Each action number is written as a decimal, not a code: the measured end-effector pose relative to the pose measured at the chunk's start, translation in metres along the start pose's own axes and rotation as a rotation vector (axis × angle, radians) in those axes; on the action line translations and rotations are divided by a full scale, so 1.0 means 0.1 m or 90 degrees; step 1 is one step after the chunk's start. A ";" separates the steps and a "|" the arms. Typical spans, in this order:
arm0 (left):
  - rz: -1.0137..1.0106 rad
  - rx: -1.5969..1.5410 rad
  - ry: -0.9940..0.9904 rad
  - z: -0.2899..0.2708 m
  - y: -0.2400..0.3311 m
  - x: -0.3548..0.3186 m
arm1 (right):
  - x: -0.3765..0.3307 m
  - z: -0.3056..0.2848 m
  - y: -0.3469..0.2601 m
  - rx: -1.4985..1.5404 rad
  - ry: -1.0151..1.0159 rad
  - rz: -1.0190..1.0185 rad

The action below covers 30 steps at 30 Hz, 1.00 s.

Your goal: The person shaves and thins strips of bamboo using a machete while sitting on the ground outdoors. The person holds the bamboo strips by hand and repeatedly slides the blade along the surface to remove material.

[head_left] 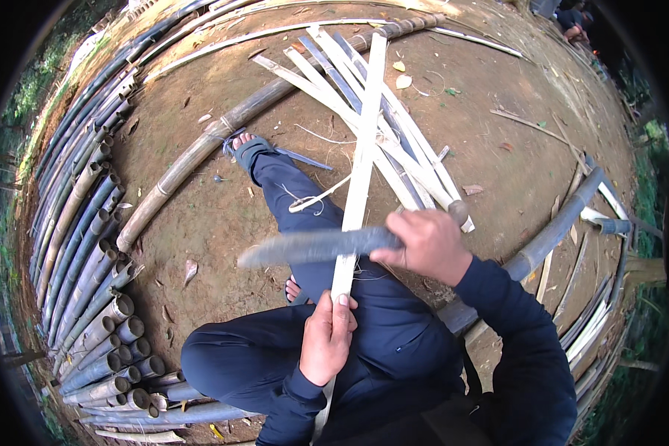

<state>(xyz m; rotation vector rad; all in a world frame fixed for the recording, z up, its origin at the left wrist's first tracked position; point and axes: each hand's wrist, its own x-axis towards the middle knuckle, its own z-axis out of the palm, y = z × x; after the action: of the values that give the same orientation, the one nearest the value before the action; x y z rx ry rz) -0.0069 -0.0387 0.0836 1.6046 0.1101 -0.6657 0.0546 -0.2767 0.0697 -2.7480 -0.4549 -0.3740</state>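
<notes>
On the lap, bamboo strip (358,171) under knife blade (312,246)

- The bamboo strip (358,171) is long, flat and pale. It runs from my lap away over my leg, almost upright in the view.
- The knife (316,245) has a wide grey blade. It lies across the strip, with the point to my left.

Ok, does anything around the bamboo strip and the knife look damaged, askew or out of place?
Nothing looks damaged. The left hand holds the pale bamboo strip over the lap, and the right hand lays the knife blade across it. Finished strips lie crisscrossed on the dirt, loose rather than stacked.
</notes>
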 end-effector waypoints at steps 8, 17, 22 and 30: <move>0.130 0.215 0.086 0.14 -0.09 -0.12 | -0.04 0.04 0.18 -0.032 0.019 -0.095; 0.115 0.259 0.120 0.05 -0.14 -0.38 | 0.00 0.10 0.16 -0.019 0.031 -0.130; 0.084 0.279 0.103 -0.01 -0.22 -0.59 | 0.24 0.04 0.81 -0.025 -0.055 0.169; 0.125 0.321 0.108 0.03 -0.20 -0.62 | 0.10 0.16 0.44 0.049 -0.012 0.015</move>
<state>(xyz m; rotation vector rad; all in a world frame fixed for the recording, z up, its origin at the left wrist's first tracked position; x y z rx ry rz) -0.0673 -0.0189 0.0956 2.1241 -0.1005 -0.4203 0.0823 -0.3079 0.0464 -2.6814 -0.4322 -0.3180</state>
